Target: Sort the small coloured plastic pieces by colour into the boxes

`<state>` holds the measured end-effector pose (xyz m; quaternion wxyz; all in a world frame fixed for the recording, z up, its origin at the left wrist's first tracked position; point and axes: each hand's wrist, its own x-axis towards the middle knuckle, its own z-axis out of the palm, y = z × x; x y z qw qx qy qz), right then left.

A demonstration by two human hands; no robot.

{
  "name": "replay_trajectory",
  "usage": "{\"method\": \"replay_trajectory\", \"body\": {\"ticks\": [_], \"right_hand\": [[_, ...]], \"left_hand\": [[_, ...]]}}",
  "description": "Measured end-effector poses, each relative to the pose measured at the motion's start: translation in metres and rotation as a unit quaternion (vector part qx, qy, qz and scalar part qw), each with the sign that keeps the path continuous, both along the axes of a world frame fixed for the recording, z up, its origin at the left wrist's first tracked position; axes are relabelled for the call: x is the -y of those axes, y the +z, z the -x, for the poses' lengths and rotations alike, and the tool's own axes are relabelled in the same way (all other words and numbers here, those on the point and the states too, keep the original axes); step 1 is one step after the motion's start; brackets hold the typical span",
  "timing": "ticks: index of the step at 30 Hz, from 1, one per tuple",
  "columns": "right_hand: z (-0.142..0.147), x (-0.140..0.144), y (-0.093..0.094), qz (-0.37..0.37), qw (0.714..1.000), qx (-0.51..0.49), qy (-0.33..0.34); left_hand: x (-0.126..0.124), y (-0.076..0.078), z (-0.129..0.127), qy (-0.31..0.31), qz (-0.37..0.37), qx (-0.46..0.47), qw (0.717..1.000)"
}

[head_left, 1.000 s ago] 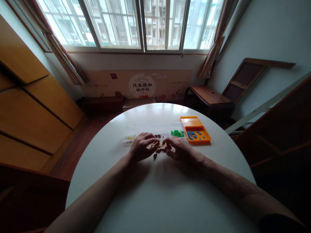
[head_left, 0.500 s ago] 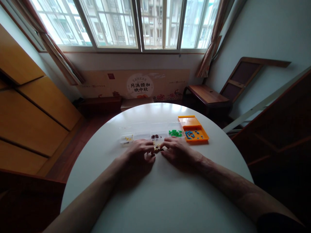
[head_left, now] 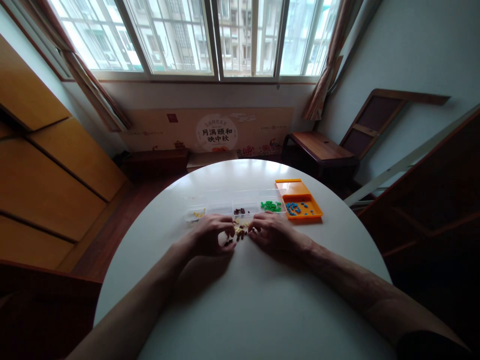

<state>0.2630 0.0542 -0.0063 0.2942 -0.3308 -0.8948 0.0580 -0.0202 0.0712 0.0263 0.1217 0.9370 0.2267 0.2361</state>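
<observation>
Small brown and yellow beads (head_left: 239, 232) lie loose on the white round table (head_left: 247, 300) between both hands, just near of the clear compartment tray (head_left: 240, 206); left hand (head_left: 208, 236) and right hand (head_left: 273, 232) rest fingers-down, equally close, any pinch hidden.

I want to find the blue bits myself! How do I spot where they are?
Find the round white table under the window. Near its far right edge sits an orange tray, beside the clear boxes. The blue pieces lie in its nearer half; it is the only brightly coloured container, and the green pieces sit just left of it.
</observation>
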Motion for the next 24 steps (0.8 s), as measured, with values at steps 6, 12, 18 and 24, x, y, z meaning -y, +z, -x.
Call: {"method": "replay_trajectory", "body": {"ticks": [6, 12, 18, 24], "right_hand": [[-0.004, -0.004, -0.004, -0.016, 0.999, -0.046, 0.017], [-0.003, -0.011, -0.010, -0.020, 0.988, -0.154, 0.002], [0.000, -0.015, -0.013, -0.044, 0.975, -0.193, -0.098], [0.000, -0.017, -0.009, -0.035, 0.961, -0.213, -0.174]], "left_hand": [[0.007, 0.018, 0.011, 0.002, 0.103, -0.051, 0.993], [0.009, 0.023, 0.014, 0.000, 0.141, -0.063, 0.988], [0.009, 0.027, 0.023, 0.001, 0.173, -0.065, 0.983], [0.010, 0.027, 0.031, 0.017, 0.207, -0.079, 0.975]]}}
